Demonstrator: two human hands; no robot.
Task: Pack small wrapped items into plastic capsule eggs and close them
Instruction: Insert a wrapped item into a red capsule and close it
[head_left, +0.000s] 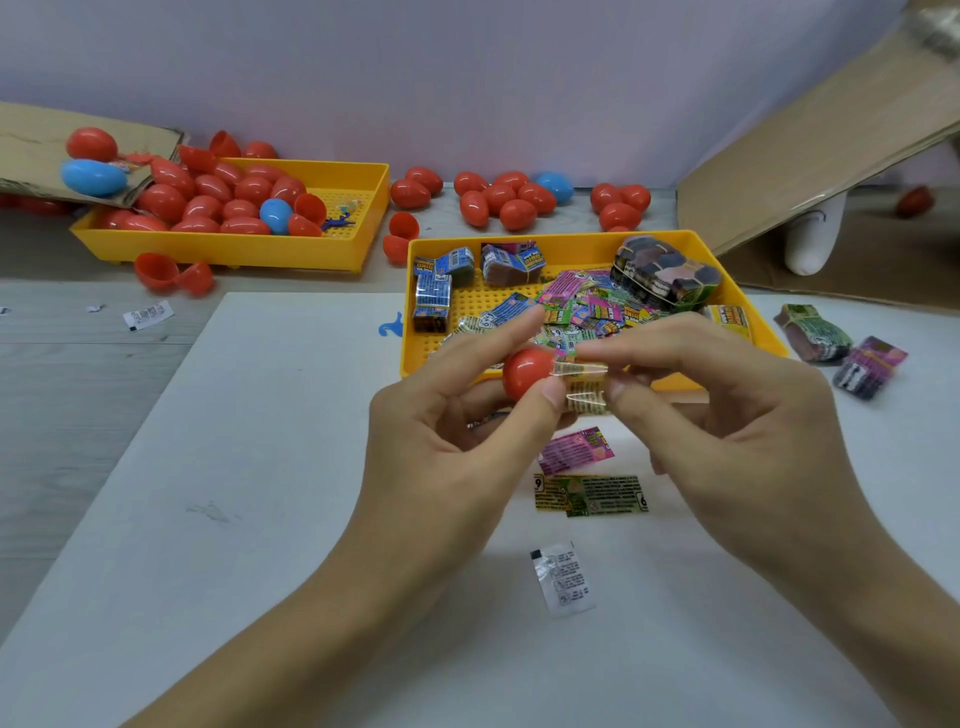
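While the left hand (457, 415) pinches a red egg half (525, 375) btwn thumb and forefinger, open side turned toward the right, the right hand (727, 410) pinches a clear-wrapped item (584, 382) at the egg's mouth, fingertips closed on its far end. Egg is held up over the near edge of the yellow tray w/ packets (571, 244), prob. so restocking is a short reach. Wrapped item looks partly at the rim, not yet inside; how deep it sits can't be told, thumb covers the seam.

Judgement: step in hand = stuffing the item in; matching half not in either hand, so closing comes after. Wrapper looks slick and wider than the opening, may need folding or it'll spring back out.

On the white board (260, 467) below the hands: pink leaflet (576, 449), green/yellow leaflet (592, 494), small white sachet (563, 579), likely staged for the same or next egg. Far-left yellow tray of eggs (234, 249) holds red ones plus a blue egg (275, 215); more closed red eggs (511, 200) lie loose by the wall, w/ open halves (174, 273) in front of that tray.
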